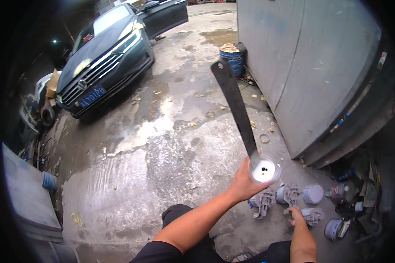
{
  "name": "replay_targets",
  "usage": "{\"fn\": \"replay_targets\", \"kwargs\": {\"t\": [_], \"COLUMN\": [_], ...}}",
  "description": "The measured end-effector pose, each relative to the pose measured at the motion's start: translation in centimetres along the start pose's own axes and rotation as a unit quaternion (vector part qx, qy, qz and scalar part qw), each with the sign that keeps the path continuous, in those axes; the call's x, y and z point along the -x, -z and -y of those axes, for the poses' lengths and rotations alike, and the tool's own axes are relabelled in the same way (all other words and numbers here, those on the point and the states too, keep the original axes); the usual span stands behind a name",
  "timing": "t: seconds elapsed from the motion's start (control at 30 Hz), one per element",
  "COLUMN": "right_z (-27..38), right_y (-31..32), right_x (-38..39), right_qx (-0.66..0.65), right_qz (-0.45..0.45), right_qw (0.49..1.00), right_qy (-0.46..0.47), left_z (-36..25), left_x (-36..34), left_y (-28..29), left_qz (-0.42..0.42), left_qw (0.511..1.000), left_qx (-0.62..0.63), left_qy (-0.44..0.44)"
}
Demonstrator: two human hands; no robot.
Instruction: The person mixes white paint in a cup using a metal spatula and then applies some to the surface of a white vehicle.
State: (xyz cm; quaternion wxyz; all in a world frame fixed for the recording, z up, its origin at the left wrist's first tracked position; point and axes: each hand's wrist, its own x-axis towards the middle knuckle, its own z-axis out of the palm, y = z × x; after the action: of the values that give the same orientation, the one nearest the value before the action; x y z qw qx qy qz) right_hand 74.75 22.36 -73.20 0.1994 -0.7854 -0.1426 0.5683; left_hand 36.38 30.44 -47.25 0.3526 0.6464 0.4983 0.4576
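Note:
My left hand (245,184) grips a clear plastic cup (272,177) of white liquid (260,173) with small black and orange drops on it. A long black flat stick (235,105) with a hole at its upper end stands tilted in the cup. My right hand (296,217) reaches low at the lower right, fingers curled beside grey-coated parts (289,193) resting on or near round cans; what it grips, if anything, is unclear. Another grey piece (263,201) lies below the cup, and a lidded pale can (312,193) stands to the right.
A dark car (105,65) with an open door faces me at upper left on the concrete ground (131,166). A grey metal wall (307,79) and a blue drum (230,63) stand at right. More cans and bottles (342,193) crowd the lower right. A pale panel (26,193) leans at left.

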Motion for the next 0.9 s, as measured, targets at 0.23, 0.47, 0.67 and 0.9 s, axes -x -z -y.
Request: {"fn": "replay_targets", "kwargs": {"t": [0.23,0.47,0.67,0.9], "right_z": [7.1,16.0,21.8,26.8], "right_y": [0.8,4.5,5.0,7.7], "right_x": [-0.4,11.1,22.0,31.4], "right_qx": [-0.154,0.334,0.52,0.508], "right_qz": [0.022,-0.096,-0.112,-0.126], "right_qw": [0.976,0.812,0.737,0.716], "right_qy": [0.152,0.47,0.417,0.462], "left_z": [0.3,0.1,-0.1,0.4], "left_x": [-0.1,-0.5,-0.9,-0.7], "left_y": [0.5,0.5,0.4,-1.3], "left_qz": [-0.015,-0.042,-0.034,-0.05], "left_qw": [1.0,0.999,0.999,0.993], "left_qx": [0.008,0.012,0.039,0.102], "left_qy": [-0.011,0.016,-0.002,-0.026]}}
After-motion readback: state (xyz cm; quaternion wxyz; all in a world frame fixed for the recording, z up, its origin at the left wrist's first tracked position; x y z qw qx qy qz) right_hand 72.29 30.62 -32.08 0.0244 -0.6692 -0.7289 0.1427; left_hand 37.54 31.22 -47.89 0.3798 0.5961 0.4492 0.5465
